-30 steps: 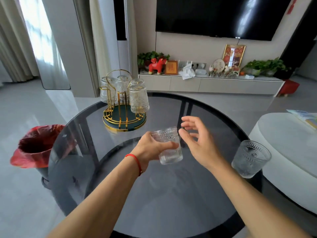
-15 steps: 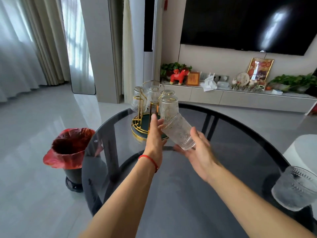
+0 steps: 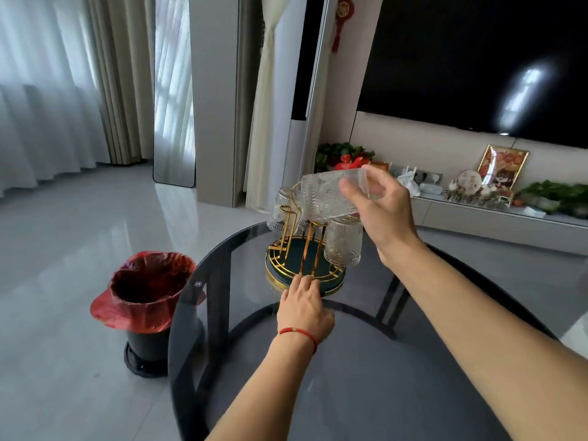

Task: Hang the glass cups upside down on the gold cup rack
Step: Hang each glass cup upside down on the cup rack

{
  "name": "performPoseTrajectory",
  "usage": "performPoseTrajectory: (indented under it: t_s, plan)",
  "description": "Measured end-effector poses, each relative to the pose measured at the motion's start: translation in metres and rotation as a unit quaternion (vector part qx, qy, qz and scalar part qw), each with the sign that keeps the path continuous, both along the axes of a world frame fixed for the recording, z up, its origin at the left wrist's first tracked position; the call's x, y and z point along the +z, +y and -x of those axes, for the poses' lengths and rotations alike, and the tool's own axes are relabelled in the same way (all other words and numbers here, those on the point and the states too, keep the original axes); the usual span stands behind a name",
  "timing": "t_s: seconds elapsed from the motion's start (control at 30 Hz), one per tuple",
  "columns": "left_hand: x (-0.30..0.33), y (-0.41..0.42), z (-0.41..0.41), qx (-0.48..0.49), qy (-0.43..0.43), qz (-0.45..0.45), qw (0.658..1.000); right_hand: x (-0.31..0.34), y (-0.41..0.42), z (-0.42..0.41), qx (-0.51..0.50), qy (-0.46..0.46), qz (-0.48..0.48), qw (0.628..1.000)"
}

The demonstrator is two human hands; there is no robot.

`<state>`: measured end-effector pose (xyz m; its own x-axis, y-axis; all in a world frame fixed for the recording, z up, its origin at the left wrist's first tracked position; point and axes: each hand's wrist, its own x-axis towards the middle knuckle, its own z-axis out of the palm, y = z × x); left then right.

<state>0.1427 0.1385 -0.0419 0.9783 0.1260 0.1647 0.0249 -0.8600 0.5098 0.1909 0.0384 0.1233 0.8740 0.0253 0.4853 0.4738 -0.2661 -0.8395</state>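
The gold cup rack [image 3: 307,249] stands on a round green tray near the far edge of the dark glass table [image 3: 366,377]. Upside-down glass cups hang on it, one at the right [image 3: 343,246] and one at the back left [image 3: 281,211]. My right hand [image 3: 381,205] holds a ribbed glass cup [image 3: 324,198] tilted on its side just above the rack's top. My left hand [image 3: 304,308], with a red string at the wrist, lies on the table, its fingertips touching the tray's front rim. It holds nothing.
A bin with a red bag [image 3: 146,300] stands on the floor left of the table. Behind are a low TV cabinet [image 3: 493,218] with plants and ornaments, a dark TV [image 3: 477,58] and curtains.
The glass cup passed from both hands to my right hand alone and rose above the rack. My left hand let go and dropped to the tray's front rim. The camera turned left.
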Motion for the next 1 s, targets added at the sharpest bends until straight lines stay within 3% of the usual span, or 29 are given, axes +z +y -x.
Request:
performPoseTrajectory:
  t_s: [0.37,0.73,1.0]
  plan:
    - [0.002,0.005,0.009,-0.019,0.027,-0.010,0.999,-0.002,0.071,-0.041,0.005,-0.053,0.194,0.980]
    - [0.001,0.006,0.007,-0.023,0.029,0.025,0.999,-0.040,0.085,-0.050,0.009,-0.082,0.381,0.921]
    - [0.003,0.010,0.010,-0.030,0.032,0.031,0.999,-0.047,0.089,-0.043,-0.004,-0.081,0.441,0.894]
